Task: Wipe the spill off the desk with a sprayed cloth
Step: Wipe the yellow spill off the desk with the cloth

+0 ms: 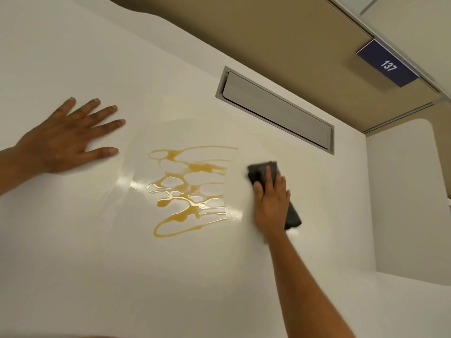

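Spill (190,191) of amber, syrupy-looking liquid sits in loopy streaks mid-way across the white desk (97,264), in front of a metal cable flap (275,109). Right hand (271,203) is pressed flat on a folded dark grey cloth (262,170) just right of the puddle, fingers holding it down. Left hand (63,140) lies open, fingers spread, palm on the desk off to the left, gripping nothing.

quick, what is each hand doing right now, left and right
Left hand: open, flat on the desk, holding nothing.
Right hand: pressing the dark cloth onto the desk beside the spill.
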The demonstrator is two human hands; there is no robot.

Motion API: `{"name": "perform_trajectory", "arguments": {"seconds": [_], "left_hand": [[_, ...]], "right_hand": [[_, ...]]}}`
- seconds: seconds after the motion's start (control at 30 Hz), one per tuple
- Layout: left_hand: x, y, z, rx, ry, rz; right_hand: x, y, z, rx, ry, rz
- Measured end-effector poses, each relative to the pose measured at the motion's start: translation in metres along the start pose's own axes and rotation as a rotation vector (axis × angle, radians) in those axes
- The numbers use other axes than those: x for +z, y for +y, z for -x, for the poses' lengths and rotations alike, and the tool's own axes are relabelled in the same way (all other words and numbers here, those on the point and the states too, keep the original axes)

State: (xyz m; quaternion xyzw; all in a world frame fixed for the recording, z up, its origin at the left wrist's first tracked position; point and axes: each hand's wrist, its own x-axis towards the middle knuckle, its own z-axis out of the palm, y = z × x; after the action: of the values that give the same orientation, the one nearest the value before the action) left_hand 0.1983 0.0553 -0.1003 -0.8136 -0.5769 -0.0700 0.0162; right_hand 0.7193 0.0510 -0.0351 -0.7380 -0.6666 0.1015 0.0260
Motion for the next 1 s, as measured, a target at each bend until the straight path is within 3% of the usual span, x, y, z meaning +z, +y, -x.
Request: {"name": "perform_trajectory", "arguments": {"seconds": [0.13, 0.23, 0.37, 0.5, 0.6, 1.0], "left_hand": [[-0.006, 0.004, 0.001, -0.003, 0.017, -0.019], [-0.009, 0.005, -0.001, 0.002, 0.013, -0.036], [-0.007, 0.002, -0.002, -0.004, -0.019, -0.03], [0.0, -0.003, -0.003, -0.011, -0.038, -0.054], [-0.001, -0.002, -0.001, -0.004, -0.033, -0.071], [-0.019, 0.007, 0.004, 0.002, -0.005, -0.048]], "right_hand": [[-0.003, -0.042, -0.082, -0.019, 0.02, 0.022], [0.004, -0.061, -0.079, -0.131, 0.001, 0.069], [0.016, -0.05, 0.0, -0.246, -0.036, 0.066], [0.027, -0.02, 0.107, -0.188, -0.055, -0.005], [0.027, -0.006, 0.137, -0.169, -0.081, -0.01], [0.007, -0.09, -0.103, -0.136, -0.005, 0.057]]}}
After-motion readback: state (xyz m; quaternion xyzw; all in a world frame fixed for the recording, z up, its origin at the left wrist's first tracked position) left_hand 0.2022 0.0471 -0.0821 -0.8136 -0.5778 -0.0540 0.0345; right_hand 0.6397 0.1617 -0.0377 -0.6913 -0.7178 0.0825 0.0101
